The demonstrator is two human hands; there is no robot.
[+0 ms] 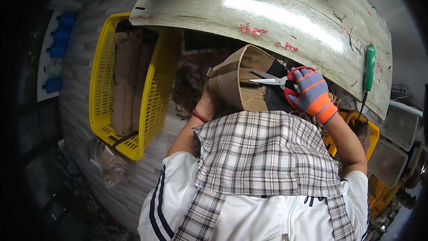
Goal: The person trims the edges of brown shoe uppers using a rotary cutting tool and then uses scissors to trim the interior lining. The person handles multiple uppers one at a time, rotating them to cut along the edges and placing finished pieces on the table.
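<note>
At the near edge of the table (191, 9), your left hand (206, 103) supports the tan fabric piece (228, 84), its fingers too hidden to judge; your gloved right hand (310, 90) has fingers clamped on red-handled scissors (280, 81), blades parted. Keep the rim taut, tips clear of the lining.

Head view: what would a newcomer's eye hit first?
Just right of centre, the red-handled scissors in the gloved right grip, blades apart at the mouth of the tan piece. Then the bright yellow basket at left, holding brown pieces, and the green tool near the right edge of the table.
</note>
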